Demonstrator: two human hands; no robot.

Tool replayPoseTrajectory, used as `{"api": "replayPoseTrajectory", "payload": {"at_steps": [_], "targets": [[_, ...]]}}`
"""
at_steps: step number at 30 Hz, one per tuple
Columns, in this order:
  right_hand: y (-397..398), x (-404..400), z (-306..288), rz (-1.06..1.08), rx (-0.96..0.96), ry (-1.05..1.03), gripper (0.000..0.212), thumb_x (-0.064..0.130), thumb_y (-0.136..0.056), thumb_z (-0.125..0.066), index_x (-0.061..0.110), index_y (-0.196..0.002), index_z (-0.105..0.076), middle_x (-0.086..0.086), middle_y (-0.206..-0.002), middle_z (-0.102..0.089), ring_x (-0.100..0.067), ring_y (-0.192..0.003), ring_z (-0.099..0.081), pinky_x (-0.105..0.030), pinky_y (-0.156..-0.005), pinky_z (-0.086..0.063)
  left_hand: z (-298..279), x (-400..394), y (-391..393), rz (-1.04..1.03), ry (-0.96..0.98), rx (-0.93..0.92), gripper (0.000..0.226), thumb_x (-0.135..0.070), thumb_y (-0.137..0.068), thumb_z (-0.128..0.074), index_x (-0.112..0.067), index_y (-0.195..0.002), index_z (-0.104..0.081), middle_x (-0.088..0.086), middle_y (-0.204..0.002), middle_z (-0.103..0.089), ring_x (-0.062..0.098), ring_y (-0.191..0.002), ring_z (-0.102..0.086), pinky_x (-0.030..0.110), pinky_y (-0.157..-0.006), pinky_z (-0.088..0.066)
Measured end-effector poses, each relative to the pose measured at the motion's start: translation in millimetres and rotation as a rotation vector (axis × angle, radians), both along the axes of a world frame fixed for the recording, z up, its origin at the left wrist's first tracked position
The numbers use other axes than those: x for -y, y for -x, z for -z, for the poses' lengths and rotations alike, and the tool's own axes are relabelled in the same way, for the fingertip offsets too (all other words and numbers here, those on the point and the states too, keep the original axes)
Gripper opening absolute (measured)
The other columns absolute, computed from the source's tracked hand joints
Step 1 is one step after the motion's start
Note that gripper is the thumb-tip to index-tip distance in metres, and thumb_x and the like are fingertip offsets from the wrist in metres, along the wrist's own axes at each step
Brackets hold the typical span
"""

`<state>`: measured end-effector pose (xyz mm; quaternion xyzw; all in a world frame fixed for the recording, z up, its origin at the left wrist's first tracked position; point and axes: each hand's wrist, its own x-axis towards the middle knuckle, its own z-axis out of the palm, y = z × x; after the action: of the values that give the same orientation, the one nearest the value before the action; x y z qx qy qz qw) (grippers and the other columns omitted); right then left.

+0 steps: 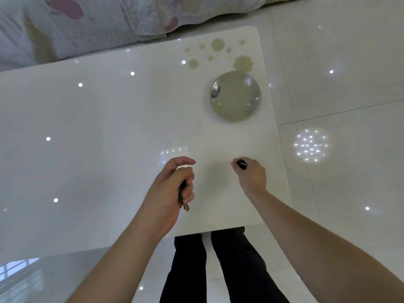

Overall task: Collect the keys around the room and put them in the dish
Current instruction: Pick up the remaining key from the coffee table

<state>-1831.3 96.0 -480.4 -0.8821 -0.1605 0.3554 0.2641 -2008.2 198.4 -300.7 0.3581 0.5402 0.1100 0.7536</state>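
A round pale dish (235, 97) with blue pattern marks stands near the right end of the glossy white table (98, 132); nothing shows inside it. My left hand (172, 186) hovers over the table's near edge, shut on a green-headed key (182, 196) whose metal tip sticks out below the fingers. My right hand (251, 173) is to the right of it, fingers pinched on a black-headed key (241, 164). Both hands are below the dish in view, well short of it.
A sofa with a floral quilted cover (87, 22) runs along the table's far side. Shiny white floor tiles (338, 95) lie right of the table. My legs in dark trousers (218, 270) stand at the table's near edge. Beige flower decals (218, 51) mark the tabletop behind the dish.
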Motion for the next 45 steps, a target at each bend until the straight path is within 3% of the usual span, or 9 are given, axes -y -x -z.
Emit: {"api": "replayPoseTrajectory", "payload": {"at_steps": [4, 11, 15, 20, 23, 26, 33, 39, 45], "targets": [[0, 4, -66, -0.061, -0.037, -0.236, 0.003, 0.027, -0.082, -0.073, 0.025, -0.084, -0.073, 0.005, -0.096, -0.064, 0.005, -0.079, -0.062, -0.005, -0.068, -0.043, -24, 0, 7, 0.13, -0.067, 0.035, 0.029, -0.012, -0.081, -0.059, -0.029, -0.104, -0.063, -0.003, -0.069, -0.044, 0.016, -0.057, -0.036, 0.035, -0.068, -0.033], [17, 12, -234, -0.102, -0.152, -0.462, 0.006, 0.025, -0.078, -0.078, 0.029, -0.079, -0.074, 0.016, -0.1, -0.066, -0.008, -0.089, -0.066, -0.026, -0.073, -0.052, -96, -7, 11, 0.25, -0.273, 0.121, 0.03, -0.005, -0.102, -0.037, -0.026, -0.12, -0.049, -0.004, -0.099, -0.072, 0.014, -0.088, -0.063, 0.023, -0.074, -0.047], [34, 14, -330, -0.241, -0.175, -0.524, 0.006, 0.026, -0.078, -0.077, 0.032, -0.079, -0.075, 0.017, -0.104, -0.064, -0.009, -0.09, -0.065, -0.019, -0.072, -0.048, -149, -6, 12, 0.316, -0.39, 0.234, 0.035, -0.007, -0.102, -0.037, -0.026, -0.13, -0.044, 0.0, -0.115, -0.068, 0.012, -0.11, -0.063, 0.018, -0.088, -0.048], [60, 12, -409, -0.317, -0.103, -0.624, 0.009, 0.02, -0.078, -0.078, 0.028, -0.08, -0.075, 0.015, -0.104, -0.065, -0.006, -0.09, -0.066, -0.012, -0.072, -0.047, -205, 1, 16, 0.491, -0.405, 0.276, 0.038, -0.016, -0.1, -0.044, -0.045, -0.124, -0.049, -0.017, -0.101, -0.069, 0.0, -0.099, -0.063, 0.008, -0.081, -0.044], [71, 11, -434, -0.237, -0.075, -0.655, 0.01, 0.018, -0.079, -0.077, 0.027, -0.081, -0.076, 0.011, -0.104, -0.066, -0.007, -0.092, -0.065, -0.016, -0.072, -0.049, -229, 8, 17, 0.424, -0.23, 0.402, 0.035, -0.013, -0.093, -0.048, -0.033, -0.12, -0.058, 0.004, -0.103, -0.071, 0.018, -0.097, -0.069, 0.026, -0.087, -0.052], [78, 10, -451, -0.182, -0.048, -0.647, 0.012, 0.019, -0.08, -0.075, 0.031, -0.081, -0.073, 0.011, -0.099, -0.067, -0.008, -0.084, -0.066, -0.019, -0.07, -0.049, -246, 13, 17, 0.358, -0.068, 0.489, 0.035, -0.013, -0.086, -0.047, -0.025, -0.115, -0.063, 0.017, -0.092, -0.067, 0.024, -0.074, -0.063, 0.033, -0.073, -0.055], [84, 14, -469, -0.099, -0.142, -0.655, 0.002, 0.023, -0.083, -0.072, 0.025, -0.083, -0.072, 0.011, -0.062, -0.068, -0.012, -0.055, -0.059, -0.017, -0.054, -0.043, -267, 14, 14, 0.47, -0.086, 0.542, 0.051, -0.06, -0.084, -0.049, -0.022, -0.115, -0.064, 0.009, -0.069, -0.053, 0.02, -0.058, -0.048, 0.029, -0.048, -0.037], [88, 23, -469, -0.066, -0.269, -0.643, 0.015, 0.03, -0.089, -0.062, 0.033, -0.101, -0.071, 0.002, -0.068, -0.063, -0.011, -0.055, -0.051, -0.026, -0.05, -0.041, -265, 16, 18, 0.561, -0.248, 0.516, 0.036, -0.046, -0.099, -0.039, -0.028, -0.124, -0.06, -0.003, -0.068, -0.046, 0.015, -0.055, -0.04, 0.025, -0.047, -0.033], [85, 43, -462, 0.331, -0.606, -0.763, 0.021, 0.026, -0.097, -0.056, 0.013, -0.108, -0.067, -0.004, -0.089, -0.062, -0.015, -0.061, -0.058, -0.024, -0.051, -0.045, -258, 24, 15, 0.499, -0.147, 0.511, 0.027, -0.028, -0.101, -0.043, -0.028, -0.119, -0.063, 0.002, -0.065, -0.052, 0.018, -0.049, -0.043, 0.025, -0.046, -0.036]]}}
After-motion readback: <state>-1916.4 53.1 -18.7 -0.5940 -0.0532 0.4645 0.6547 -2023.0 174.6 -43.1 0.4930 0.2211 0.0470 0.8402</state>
